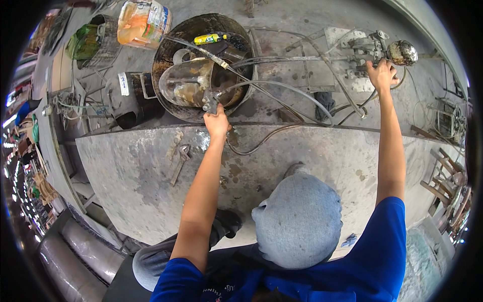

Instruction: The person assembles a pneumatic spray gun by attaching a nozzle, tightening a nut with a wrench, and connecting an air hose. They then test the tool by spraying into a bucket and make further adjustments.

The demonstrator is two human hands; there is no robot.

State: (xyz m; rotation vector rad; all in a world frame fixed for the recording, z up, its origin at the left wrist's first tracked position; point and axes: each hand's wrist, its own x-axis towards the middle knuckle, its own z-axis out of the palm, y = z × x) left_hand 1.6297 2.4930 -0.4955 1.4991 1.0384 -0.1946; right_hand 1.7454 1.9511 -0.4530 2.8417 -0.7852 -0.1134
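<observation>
My left hand (217, 122) is closed around the handle of what looks like a metal spray gun (208, 102). The gun's head is at the mouth of a stained metal pot (185, 83), which lies on its side in a wide, dirty round tub (160, 55). A dark hose (261, 146) curves away beside this hand. Far to the right, my right hand (382, 75) reaches onto a metal pump assembly (366, 50), close to its round, stained ball-shaped part (402, 53). Its fingers are bent over a part they largely hide.
A yellow bottle (210, 39) lies in the tub. Several hoses (292, 90) cross toward the pump. Left of the tub are an orange-stained plastic container (144, 24) and a dark cylinder (128, 100). An adjustable wrench (179, 165) rests on the grey slab (131, 176) before me.
</observation>
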